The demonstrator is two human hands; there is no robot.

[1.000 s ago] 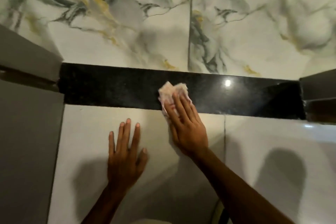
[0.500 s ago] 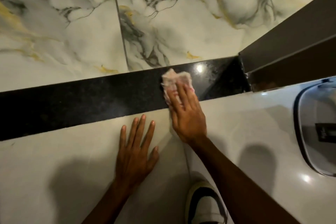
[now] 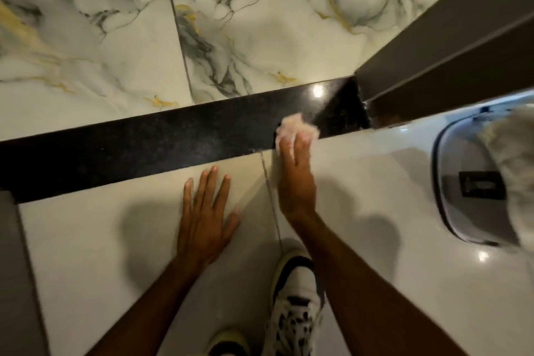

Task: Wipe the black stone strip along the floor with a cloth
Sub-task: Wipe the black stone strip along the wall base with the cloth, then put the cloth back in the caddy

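The black stone strip (image 3: 150,141) runs across the floor from the left edge up to a dark door frame on the right. A crumpled pale pink cloth (image 3: 297,130) lies on the strip near its right end, under the fingertips of my right hand (image 3: 296,179). The hand reaches forward from the white tile and presses the cloth down. My left hand (image 3: 205,211) rests flat on the white tile just short of the strip, fingers spread, holding nothing.
A dark brown door frame (image 3: 450,46) closes the strip's right end. Marbled tile (image 3: 115,52) lies beyond the strip. A white and grey bin lid (image 3: 476,191) sits at the right. My white and black shoe (image 3: 294,303) stands between my arms.
My right hand has slid the cloth rightward along the strip, closer to the door frame. The view has swung right and tilted. My left hand stays flat on the tile.
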